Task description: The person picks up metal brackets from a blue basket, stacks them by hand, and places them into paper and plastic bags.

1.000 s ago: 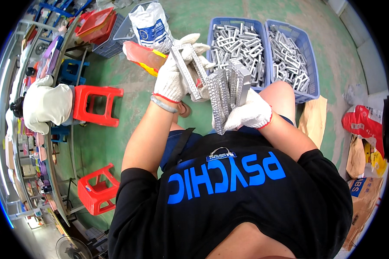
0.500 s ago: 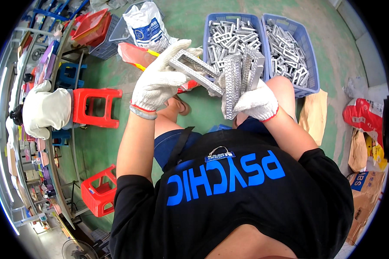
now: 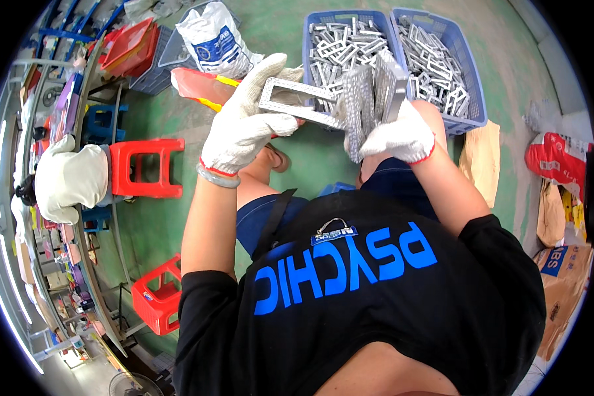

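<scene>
My left hand [image 3: 241, 132], in a white knitted glove, holds the left end of a silver rectangular metal frame [image 3: 310, 117] between thumb and fingers. The frame's other end meets a stack of similar metal frames [image 3: 355, 112] with patterned faces, standing on edge. My right hand [image 3: 402, 137], gloved the same way, is closed around that stack from the right and below; its fingertips are mostly hidden behind the metal. Just behind my left hand is a red-and-clear piece with yellow edges [image 3: 201, 89], its kind unclear.
Two blue crates full of loose metal frames, a left crate [image 3: 346, 14] and a right crate [image 3: 474, 89], stand ahead. A white sack [image 3: 214, 39] lies ahead left. Red stools [image 3: 121, 168] and a person in white [image 3: 72, 177] at a workbench are left. Brown paper [image 3: 480, 162] lies right.
The metal frame in my left hand has turned from a downward slant to nearly level. My right hand's stack has tilted slightly, its frames fanned a little. The view has shifted slightly.
</scene>
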Demonstrator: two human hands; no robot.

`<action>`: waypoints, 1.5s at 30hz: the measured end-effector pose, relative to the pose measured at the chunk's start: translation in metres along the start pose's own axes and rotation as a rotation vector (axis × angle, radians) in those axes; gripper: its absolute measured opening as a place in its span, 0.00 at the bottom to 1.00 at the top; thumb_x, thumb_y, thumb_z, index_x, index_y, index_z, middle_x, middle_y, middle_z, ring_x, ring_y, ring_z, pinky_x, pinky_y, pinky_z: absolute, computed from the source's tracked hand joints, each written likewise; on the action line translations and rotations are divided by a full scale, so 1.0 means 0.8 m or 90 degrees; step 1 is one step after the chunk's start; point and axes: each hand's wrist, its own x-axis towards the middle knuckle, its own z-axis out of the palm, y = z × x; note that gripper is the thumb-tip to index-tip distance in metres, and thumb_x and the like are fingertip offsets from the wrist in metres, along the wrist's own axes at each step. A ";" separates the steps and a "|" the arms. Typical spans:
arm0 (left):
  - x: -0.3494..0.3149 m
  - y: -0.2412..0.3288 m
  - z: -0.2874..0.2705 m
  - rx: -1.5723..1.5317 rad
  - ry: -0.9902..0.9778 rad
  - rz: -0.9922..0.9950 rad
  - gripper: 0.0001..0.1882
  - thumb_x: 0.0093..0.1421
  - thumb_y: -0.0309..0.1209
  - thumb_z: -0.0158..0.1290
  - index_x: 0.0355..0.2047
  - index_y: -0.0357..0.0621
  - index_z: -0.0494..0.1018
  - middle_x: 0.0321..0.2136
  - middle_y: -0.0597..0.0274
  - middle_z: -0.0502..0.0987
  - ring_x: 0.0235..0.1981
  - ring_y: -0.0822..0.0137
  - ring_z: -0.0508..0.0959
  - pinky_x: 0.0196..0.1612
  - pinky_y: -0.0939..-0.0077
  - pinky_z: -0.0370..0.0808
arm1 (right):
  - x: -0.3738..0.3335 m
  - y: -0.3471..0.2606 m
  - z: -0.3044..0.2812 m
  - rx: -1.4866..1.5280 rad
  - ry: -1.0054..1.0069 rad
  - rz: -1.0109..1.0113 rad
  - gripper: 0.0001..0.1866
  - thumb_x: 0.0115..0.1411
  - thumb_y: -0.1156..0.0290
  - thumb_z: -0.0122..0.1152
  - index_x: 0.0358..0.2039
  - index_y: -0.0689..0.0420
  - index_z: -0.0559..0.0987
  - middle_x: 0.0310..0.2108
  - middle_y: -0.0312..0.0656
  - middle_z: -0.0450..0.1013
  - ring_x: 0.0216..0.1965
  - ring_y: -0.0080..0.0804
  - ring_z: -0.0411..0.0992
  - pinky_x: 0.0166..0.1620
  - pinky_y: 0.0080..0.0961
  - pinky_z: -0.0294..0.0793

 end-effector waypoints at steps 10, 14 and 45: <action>0.000 -0.004 0.025 0.027 0.002 -0.062 0.43 0.47 0.11 0.59 0.64 0.36 0.57 0.61 0.48 0.63 0.60 0.54 0.68 0.58 0.63 0.73 | 0.005 -0.026 -0.044 0.032 -0.026 0.020 0.38 0.41 0.79 0.74 0.55 0.62 0.70 0.46 0.45 0.74 0.42 0.35 0.77 0.41 0.32 0.81; 0.000 -0.010 0.026 -0.006 0.002 -0.058 0.42 0.47 0.11 0.59 0.64 0.35 0.57 0.60 0.48 0.64 0.59 0.52 0.69 0.57 0.62 0.74 | 0.004 -0.026 -0.045 0.027 -0.007 0.019 0.39 0.40 0.81 0.73 0.55 0.63 0.69 0.47 0.45 0.73 0.43 0.33 0.76 0.39 0.32 0.82; 0.101 -0.085 0.162 -0.183 -0.144 -0.081 0.32 0.58 0.18 0.53 0.62 0.43 0.56 0.52 0.47 0.70 0.51 0.51 0.75 0.56 0.58 0.74 | -0.109 -0.050 -0.133 0.042 0.204 -0.094 0.21 0.47 0.78 0.61 0.44 0.68 0.73 0.30 0.43 0.76 0.27 0.28 0.77 0.33 0.24 0.79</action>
